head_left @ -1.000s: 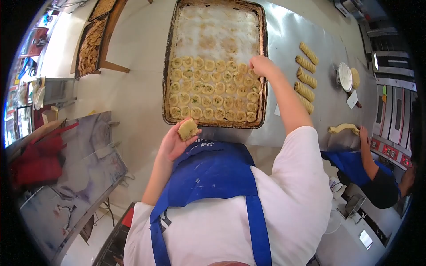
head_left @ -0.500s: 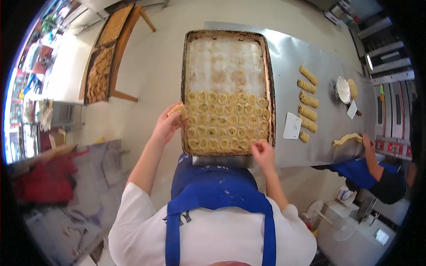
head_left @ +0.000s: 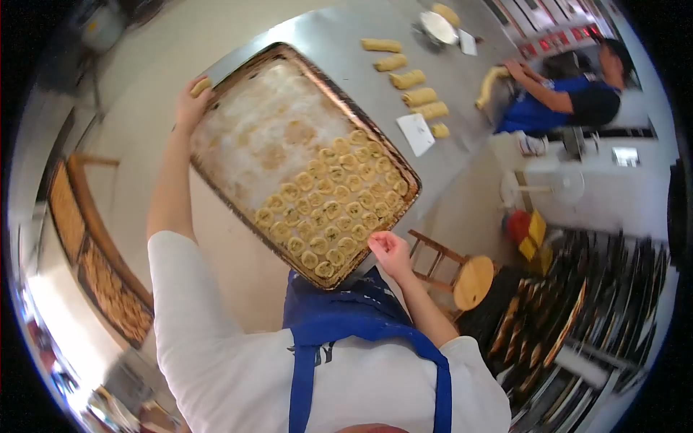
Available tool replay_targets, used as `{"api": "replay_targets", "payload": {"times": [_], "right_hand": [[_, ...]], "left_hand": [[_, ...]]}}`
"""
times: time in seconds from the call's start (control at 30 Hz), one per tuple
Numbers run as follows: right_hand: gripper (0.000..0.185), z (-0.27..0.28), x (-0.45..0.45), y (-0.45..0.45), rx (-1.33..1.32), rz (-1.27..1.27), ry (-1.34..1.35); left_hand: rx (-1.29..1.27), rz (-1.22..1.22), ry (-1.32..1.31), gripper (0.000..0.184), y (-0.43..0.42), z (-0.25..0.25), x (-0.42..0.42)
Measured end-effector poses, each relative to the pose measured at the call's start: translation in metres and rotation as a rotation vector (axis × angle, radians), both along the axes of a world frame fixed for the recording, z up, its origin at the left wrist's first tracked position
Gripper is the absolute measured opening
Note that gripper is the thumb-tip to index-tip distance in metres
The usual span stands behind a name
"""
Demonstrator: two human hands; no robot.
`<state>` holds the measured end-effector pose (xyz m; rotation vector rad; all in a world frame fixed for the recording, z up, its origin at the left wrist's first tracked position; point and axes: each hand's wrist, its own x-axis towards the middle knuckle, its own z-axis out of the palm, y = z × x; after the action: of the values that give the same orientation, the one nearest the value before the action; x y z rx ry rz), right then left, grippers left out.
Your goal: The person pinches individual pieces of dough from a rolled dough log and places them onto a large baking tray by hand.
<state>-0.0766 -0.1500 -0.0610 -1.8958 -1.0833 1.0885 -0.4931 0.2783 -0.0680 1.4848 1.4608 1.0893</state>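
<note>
- If squeezed, likely to dent: judged soft, light, slightly tacky; best taken lightly by the sides.
- Pale yellow, stubby: dough piece [head_left: 201, 87] in fingers of left hand [head_left: 189, 110], beside far-left rim of tray [head_left: 260, 123].
- Near tray's near-right rim: right hand [head_left: 390, 254], fingertips pinched narrow; whether anything between, cannot tell.
- Farther out: spiral slices [head_left: 331, 210] in tray, scored rolls [head_left: 420, 97] on worktop [head_left: 339, 59].
</note>
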Motion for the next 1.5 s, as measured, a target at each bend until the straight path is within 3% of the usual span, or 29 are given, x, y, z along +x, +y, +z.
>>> {"api": "replay_targets", "payload": {"times": [0.07, 0.17, 0.27, 0.47, 0.53, 0.6, 0.67, 0.77, 0.87, 0.97, 1.0, 1.13, 1.23, 1.3, 1.37, 1.5], "right_hand": [[0.021, 0.018, -0.019, 0.017, -0.028, -0.110, 0.205], [0.021, 0.011, -0.024, 0.038, -0.010, -0.182, 0.300], [0.023, 0.015, -0.031, 0.050, -0.017, -0.213, 0.189], [0.036, -0.005, -0.029, 0.061, 0.023, -0.184, 0.035], [0.042, -0.020, -0.017, 0.072, 0.012, -0.114, -0.058], [0.047, -0.010, -0.010, 0.087, -0.007, -0.031, -0.151], [0.053, 0.016, -0.009, 0.109, -0.033, 0.035, -0.233], [0.045, 0.025, -0.001, 0.144, 0.096, 0.180, -0.409], [0.052, 0.006, 0.014, 0.198, 0.106, 0.406, -0.396], [0.059, -0.008, 0.019, 0.268, 0.135, 0.705, -0.415], [0.061, 0.022, 0.018, 0.274, 0.207, 0.767, -0.406], [0.069, 0.012, 0.000, 0.346, 0.377, 1.037, -0.517], [0.063, -0.019, -0.046, 0.401, 0.479, 1.169, -0.444], [0.057, -0.016, -0.071, 0.418, 0.471, 1.289, -0.505], [0.061, -0.027, -0.085, 0.434, 0.639, 1.311, -0.535], [0.056, -0.006, -0.112, 0.441, 0.674, 1.286, -0.344]], "left_hand": [[-0.099, -0.030, -0.092, 0.036, 0.018, -0.010, 0.004], [-0.120, -0.150, 0.255, 0.037, 0.017, 0.005, 0.004], [-0.231, -0.280, 0.179, 0.040, 0.026, -0.008, -0.011], [-0.293, -0.270, 0.166, 0.039, -0.003, -0.019, -0.039], [-0.365, -0.290, 0.135, 0.036, -0.055, 0.017, -0.053], [-0.420, -0.205, 0.005, 0.035, -0.101, 0.026, -0.069], [-0.407, -0.094, 0.055, 0.036, -0.146, 0.024, -0.088], [-0.520, 0.145, 0.008, 0.036, -0.245, 0.073, -0.072], [-0.585, 0.351, -0.203, 0.033, -0.337, 0.038, -0.058], [-0.575, 0.617, -0.282, 0.030, -0.431, 0.010, 0.008], [-0.585, 0.638, -0.330, 0.028, -0.461, 0.057, 0.026], [-0.567, 0.793, -0.607, 0.024, -0.538, 0.032, 0.160], [-0.728, 0.839, -0.703, 0.028, -0.538, 0.050, 0.263], [-0.680, 0.823, -0.969, 0.032, -0.536, 0.029, 0.328], [-0.620, 0.785, -1.153, 0.037, -0.518, 0.009, 0.396], [-0.743, 0.644, -1.299, 0.036, -0.461, 0.031, 0.455]]}}
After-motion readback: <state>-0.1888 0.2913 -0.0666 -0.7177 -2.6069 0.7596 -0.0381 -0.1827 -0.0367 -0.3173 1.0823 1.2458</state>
